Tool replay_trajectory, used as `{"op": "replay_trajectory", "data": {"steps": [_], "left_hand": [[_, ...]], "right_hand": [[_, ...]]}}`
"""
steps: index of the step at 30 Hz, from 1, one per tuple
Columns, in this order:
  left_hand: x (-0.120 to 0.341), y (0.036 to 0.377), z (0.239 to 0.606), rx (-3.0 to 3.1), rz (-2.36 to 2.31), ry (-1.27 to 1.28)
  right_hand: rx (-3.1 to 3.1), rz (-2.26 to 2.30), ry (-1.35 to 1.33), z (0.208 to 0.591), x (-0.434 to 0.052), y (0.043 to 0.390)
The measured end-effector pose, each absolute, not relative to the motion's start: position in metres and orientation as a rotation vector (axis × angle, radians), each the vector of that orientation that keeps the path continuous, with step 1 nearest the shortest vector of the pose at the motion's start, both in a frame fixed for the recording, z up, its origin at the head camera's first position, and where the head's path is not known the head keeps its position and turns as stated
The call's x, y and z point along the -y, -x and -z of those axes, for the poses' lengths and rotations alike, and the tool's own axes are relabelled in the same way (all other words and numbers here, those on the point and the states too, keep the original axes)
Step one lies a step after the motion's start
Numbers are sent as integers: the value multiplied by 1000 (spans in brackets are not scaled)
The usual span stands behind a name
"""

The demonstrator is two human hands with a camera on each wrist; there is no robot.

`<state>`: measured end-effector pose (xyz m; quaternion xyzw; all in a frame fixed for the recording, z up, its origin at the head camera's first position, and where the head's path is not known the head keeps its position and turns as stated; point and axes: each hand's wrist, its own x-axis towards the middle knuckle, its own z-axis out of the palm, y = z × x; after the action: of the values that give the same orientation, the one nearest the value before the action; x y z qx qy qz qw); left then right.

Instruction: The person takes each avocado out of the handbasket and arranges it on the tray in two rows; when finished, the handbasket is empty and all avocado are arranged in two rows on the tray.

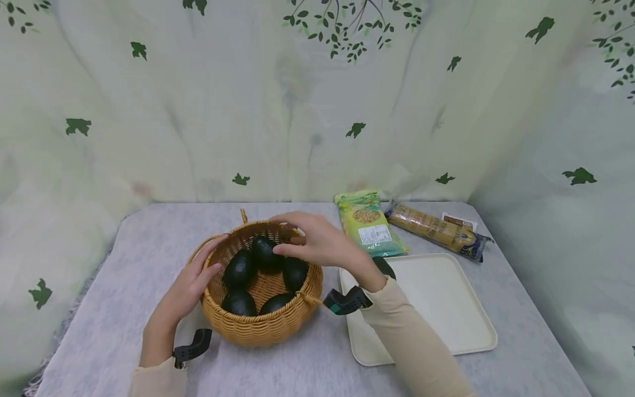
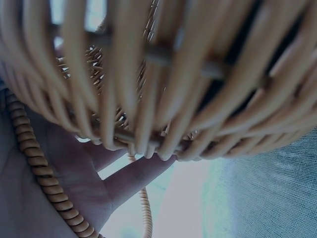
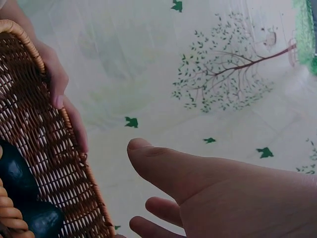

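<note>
Fingers of the right hand hang loosely spread over the wicker basket, tips just at the top avocado, nothing gripped yet. Left hand curls over the basket's left rim, thumb inside, bracing it. All five avocados sit in the basket; the cream tray to its right is bare, so as I read it the unloading hasn't started and every avocado is left to move. Green snack pack and pasta packet lie behind the tray, untouched.

Head view alone gives the layout and count. Left wrist view shows only weave and palm pressed against the basket. Right wrist view shows the right thumb held clear of everything, plus the left fingers over the rim.
</note>
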<state>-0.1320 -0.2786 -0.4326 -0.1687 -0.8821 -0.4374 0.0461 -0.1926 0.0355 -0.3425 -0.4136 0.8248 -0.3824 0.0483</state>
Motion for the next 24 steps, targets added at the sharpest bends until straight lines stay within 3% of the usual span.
{"op": "replay_trajectory", "data": {"steps": [24], "left_hand": [[275,132,431,2692,1327,516]], "right_hand": [[-2479,827,1282,350,7,207]]}}
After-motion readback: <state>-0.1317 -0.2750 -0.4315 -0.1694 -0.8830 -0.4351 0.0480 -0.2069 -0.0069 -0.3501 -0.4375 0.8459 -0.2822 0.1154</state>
